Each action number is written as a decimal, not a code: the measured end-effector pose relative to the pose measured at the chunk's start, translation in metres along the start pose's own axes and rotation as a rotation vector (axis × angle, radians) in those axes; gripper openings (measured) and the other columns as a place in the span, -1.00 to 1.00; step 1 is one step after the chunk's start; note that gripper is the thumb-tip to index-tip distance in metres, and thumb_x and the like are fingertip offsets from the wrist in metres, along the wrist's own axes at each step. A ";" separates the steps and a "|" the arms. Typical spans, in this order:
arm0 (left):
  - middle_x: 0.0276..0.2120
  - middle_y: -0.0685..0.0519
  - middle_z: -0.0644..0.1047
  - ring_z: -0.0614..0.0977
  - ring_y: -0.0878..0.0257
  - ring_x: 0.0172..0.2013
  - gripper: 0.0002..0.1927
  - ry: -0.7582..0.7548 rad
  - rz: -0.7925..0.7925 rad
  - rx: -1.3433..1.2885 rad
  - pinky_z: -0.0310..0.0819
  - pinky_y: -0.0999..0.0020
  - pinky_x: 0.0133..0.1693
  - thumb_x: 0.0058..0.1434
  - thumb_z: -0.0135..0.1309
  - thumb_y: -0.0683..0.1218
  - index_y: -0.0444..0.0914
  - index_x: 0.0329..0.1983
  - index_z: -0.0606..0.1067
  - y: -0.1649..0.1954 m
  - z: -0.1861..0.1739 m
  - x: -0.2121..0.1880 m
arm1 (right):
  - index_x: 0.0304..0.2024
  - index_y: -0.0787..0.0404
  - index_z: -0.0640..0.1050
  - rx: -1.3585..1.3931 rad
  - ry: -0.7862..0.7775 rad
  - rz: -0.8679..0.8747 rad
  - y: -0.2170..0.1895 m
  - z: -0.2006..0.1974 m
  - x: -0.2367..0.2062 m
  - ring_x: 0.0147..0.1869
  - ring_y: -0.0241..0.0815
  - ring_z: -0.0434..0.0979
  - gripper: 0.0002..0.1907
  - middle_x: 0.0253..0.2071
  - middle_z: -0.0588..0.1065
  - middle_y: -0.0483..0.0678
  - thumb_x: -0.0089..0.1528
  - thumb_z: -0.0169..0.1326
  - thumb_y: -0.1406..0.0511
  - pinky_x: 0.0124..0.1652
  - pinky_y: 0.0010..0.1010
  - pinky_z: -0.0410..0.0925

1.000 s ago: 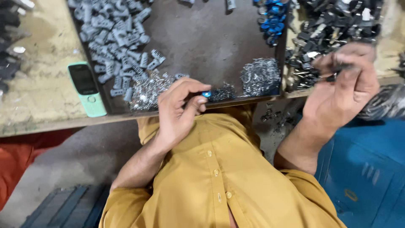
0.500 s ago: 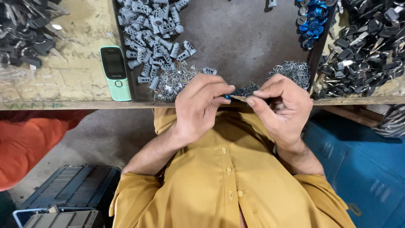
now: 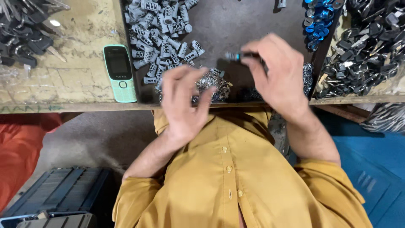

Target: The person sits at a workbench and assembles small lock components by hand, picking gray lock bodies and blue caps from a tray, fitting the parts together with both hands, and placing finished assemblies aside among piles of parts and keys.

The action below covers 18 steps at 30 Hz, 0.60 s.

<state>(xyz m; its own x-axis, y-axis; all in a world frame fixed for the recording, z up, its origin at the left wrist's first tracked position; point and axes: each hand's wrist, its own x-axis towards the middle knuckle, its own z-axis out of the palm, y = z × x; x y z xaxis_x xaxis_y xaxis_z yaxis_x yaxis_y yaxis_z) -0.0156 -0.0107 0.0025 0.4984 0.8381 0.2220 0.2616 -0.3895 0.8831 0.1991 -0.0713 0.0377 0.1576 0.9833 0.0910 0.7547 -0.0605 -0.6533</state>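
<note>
My right hand [image 3: 276, 76] hovers over the dark tray [image 3: 240, 29] and pinches a small dark key-like part with a blue band [image 3: 237, 56] at its fingertips. My left hand [image 3: 183, 103] is blurred, fingers spread, holding nothing, just above a heap of small shiny metal pieces [image 3: 211, 84] at the tray's near edge. A pile of grey metal cylinders [image 3: 162, 29] lies in the tray's far left. Blue ring-shaped parts [image 3: 318, 19] sit at the tray's far right.
A mint-green push-button phone [image 3: 119, 72] lies on the worn bench left of the tray. Black-headed keys are heaped at the right [image 3: 367, 46] and the far left [image 3: 23, 29]. A dark crate [image 3: 55, 198] stands on the floor; orange cloth [image 3: 19, 152] at left.
The hands, which were together at the bench edge, have parted. My right hand rose over the tray with the part; my left hand let go and opened.
</note>
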 end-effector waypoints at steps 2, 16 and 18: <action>-0.05 -0.09 0.43 0.44 0.24 -0.38 -0.66 0.047 -0.054 -0.022 0.36 0.41 -0.39 0.23 0.30 -0.32 -0.35 0.05 0.51 -0.006 -0.007 0.001 | 0.01 0.26 0.56 -0.028 -0.046 0.029 -0.001 -0.001 0.017 -0.14 0.03 0.54 -0.86 -0.10 0.50 0.05 0.41 0.20 0.46 -0.18 -0.29 0.37; -0.13 -0.06 0.49 0.57 0.12 -0.16 -0.74 0.097 0.111 -0.122 0.49 0.31 -0.17 0.24 0.18 -0.40 -0.33 -0.04 0.51 -0.019 -0.013 0.005 | -0.10 0.15 0.60 -0.174 -0.125 -0.077 -0.022 0.034 0.002 -0.03 -0.02 0.48 -0.75 -0.13 0.51 -0.09 0.19 0.32 0.41 -0.06 -0.19 0.25; -0.11 -0.06 0.49 0.57 0.12 -0.14 -0.74 0.094 0.105 -0.142 0.49 0.33 -0.18 0.25 0.17 -0.40 -0.32 -0.04 0.50 -0.019 -0.014 0.005 | -0.09 0.17 0.59 -0.162 -0.075 -0.107 -0.023 0.031 0.008 -0.03 -0.01 0.50 -0.74 -0.11 0.51 -0.08 0.20 0.32 0.44 -0.05 -0.20 0.28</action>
<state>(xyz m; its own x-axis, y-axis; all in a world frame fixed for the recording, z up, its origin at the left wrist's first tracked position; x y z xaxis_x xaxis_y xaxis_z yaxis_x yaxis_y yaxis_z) -0.0300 0.0062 -0.0078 0.4356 0.8301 0.3481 0.0899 -0.4250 0.9007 0.1636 -0.0567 0.0304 0.0275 0.9953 0.0932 0.8583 0.0243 -0.5126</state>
